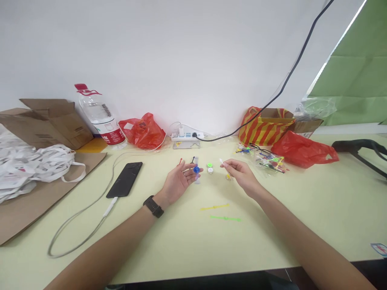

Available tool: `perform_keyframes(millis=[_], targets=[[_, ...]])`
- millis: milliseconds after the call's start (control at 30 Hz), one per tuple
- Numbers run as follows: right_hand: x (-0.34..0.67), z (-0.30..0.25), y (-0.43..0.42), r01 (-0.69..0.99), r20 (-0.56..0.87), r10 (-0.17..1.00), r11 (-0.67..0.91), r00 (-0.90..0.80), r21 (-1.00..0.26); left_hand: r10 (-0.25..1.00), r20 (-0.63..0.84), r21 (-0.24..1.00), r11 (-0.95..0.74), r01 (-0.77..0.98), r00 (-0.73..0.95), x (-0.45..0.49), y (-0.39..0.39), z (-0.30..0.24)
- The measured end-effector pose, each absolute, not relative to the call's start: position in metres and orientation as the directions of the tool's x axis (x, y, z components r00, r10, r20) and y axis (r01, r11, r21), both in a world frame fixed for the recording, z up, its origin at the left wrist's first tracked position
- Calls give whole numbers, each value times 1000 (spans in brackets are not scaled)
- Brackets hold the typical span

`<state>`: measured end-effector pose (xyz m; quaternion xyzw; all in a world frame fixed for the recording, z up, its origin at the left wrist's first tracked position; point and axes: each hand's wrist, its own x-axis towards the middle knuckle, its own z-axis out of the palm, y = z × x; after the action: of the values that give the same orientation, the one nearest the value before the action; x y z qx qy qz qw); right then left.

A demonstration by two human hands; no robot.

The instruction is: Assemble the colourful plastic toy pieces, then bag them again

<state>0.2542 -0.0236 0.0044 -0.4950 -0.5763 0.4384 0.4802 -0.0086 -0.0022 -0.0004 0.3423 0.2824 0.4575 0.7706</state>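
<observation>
My left hand [177,183], palm turned up, holds a small blue round plastic piece [196,169] between thumb and fingers. A pale translucent strip [197,180] shows behind that piece. My right hand [242,175] pinches a small white pointed plastic piece [221,161]. Between the hands lie a green round piece [209,165] and a white round piece [210,170]. A yellow round piece [228,177] sits by my right fingers, partly hidden. Red [180,161] and dark [192,159] arrow tips show beyond my left hand. Nearer me lie a thin yellow stick [215,207] and a thin green stick [225,218].
On the left are a phone [124,180] with its cable, white straps [36,165] on cardboard, a large bottle [104,121] and a red bag [143,133]. A power strip [186,136] stands at the wall. Bagged colourful parts [266,159] and another red bag [304,149] lie right.
</observation>
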Motion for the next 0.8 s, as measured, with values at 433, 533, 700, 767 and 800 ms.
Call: perform_keyframes(millis=[433,533,700,767,800], targets=[[253,7,-26,-40,81,996,79,-37,-996,918,-55,874,234,-425,393,-5,-4,-5],[256,5,-23,-23,72,997,72,-16,-997,921,-61,881,232,-414,386,-4,-4,-4],[257,2,-21,18,89,996,89,-2,-996,925,-74,890,229,-394,371,-4,-3,-7],[257,2,-21,35,90,996,90,1,-995,925,-81,893,232,-385,370,-5,-2,-8],[257,2,-21,40,87,996,87,4,-995,926,-83,895,232,-382,367,-5,-2,-8]])
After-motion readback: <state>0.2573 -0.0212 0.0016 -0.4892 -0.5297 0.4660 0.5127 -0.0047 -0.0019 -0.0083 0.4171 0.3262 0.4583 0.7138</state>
